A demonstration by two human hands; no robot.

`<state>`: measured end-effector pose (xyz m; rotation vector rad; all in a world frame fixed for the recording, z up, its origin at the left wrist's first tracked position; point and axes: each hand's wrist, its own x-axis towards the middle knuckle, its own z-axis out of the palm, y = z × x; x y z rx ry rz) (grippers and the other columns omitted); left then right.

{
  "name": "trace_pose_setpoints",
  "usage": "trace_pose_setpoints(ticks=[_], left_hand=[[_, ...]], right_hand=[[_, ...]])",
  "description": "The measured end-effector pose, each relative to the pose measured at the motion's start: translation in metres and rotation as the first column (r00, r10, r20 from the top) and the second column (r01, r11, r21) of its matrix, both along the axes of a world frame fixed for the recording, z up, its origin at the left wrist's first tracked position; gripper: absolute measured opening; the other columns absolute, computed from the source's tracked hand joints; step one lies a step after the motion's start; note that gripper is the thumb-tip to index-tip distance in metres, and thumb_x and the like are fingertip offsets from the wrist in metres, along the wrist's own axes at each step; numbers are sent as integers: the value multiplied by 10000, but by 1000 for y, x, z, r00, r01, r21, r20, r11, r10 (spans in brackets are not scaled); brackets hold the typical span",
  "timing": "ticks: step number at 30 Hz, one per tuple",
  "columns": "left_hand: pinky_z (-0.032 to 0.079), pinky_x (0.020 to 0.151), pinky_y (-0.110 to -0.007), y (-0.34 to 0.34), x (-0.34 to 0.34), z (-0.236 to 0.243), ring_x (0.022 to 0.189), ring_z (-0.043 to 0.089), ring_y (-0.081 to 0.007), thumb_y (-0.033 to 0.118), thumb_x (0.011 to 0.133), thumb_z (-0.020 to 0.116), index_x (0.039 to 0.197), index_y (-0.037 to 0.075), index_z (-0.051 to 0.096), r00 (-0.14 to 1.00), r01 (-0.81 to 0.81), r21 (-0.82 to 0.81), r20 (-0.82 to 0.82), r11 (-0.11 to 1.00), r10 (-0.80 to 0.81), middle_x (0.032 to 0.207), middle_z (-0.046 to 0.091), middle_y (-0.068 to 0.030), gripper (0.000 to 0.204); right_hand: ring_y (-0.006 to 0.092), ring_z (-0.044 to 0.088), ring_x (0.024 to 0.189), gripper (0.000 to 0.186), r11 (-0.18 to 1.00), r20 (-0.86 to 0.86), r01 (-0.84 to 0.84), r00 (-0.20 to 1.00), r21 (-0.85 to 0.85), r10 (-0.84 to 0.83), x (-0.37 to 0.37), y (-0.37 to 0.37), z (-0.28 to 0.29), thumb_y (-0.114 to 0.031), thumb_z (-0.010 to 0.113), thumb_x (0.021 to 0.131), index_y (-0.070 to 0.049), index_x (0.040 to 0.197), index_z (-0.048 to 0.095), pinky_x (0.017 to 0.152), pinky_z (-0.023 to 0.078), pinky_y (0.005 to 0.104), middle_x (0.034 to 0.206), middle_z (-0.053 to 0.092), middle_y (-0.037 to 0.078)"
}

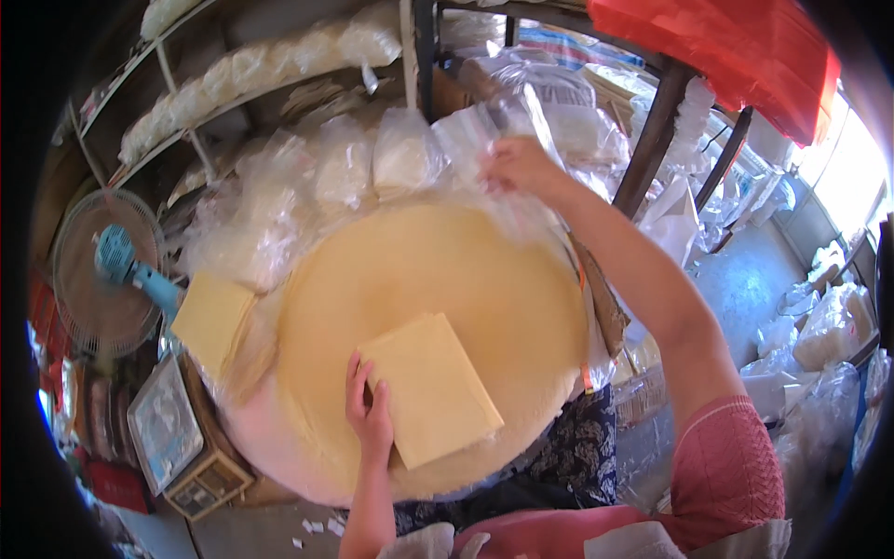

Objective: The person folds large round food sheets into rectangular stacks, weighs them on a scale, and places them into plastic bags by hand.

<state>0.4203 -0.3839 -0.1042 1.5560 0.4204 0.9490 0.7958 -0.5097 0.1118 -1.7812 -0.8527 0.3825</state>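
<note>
Head view. Stack [433, 391] of thin yellow sheets lies on the round table [400, 252], toward its near edge. My left hand [374, 419] rests at the stack's left side, fingers parted, unclenched. My right hand [524, 166], by the far right edge, curls at a clear bag [463, 137]; blur hides any grip. Sheets likely light, limp, prone to slipping; best held across opposite sides.

No lettering can be read on anything here.

sheet stack [433, 391]: pale yellow | fan hub [114, 253]: teal | sleeve [726, 461]: pink | cloth [585, 443]: navy, white-patterned | covering [736, 56]: red
</note>
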Motion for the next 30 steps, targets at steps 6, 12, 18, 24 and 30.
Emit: trace_pose_setpoints(ticks=[6,12,18,24,30], left_hand=[[398,1018,-323,-17,-29,51,1224,497,-209,-31,874,576,1168,-20,595,980,-179,356,-19,917,199,1331,533,-132,294],[475,811,-254,-70,-77,115,904,585,-118,35,928,588,1130,-6,602,998,66,52,18,996,-67,1056,606,-46,206],[504,772,-244,-79,-95,118,864,627,-107,96,975,563,1129,-32,586,977,209,-217,91,953,-194,978,653,-77,202],[509,840,-276,-76,-101,102,962,646,-155,109,975,567,1102,-47,585,973,231,-275,42,933,-228,1020,656,-92,202],[514,814,-270,-82,-107,95,919,648,-140,123,969,581,1057,-32,598,968,211,-330,-56,920,-243,963,657,-74,179]], right_hand=[[113,653,635,178,919,-32,-354,935,-176,354,-190,6,-19,-164,689,880,14,877,701,583,514,242,788,702,71],[93,617,587,200,908,156,-327,914,-263,374,-262,-3,-26,-155,662,902,40,864,692,565,513,235,724,675,50],[93,618,583,194,830,-189,-516,855,-211,484,-294,-13,-31,-159,627,927,28,943,677,559,541,241,714,666,49],[122,625,537,182,808,-11,-467,868,-358,496,-300,-27,-48,-158,662,875,22,873,686,513,512,254,676,662,82],[107,606,510,201,796,-290,-579,803,-175,521,-302,-40,-64,-188,677,875,5,819,673,472,479,252,638,632,55]])
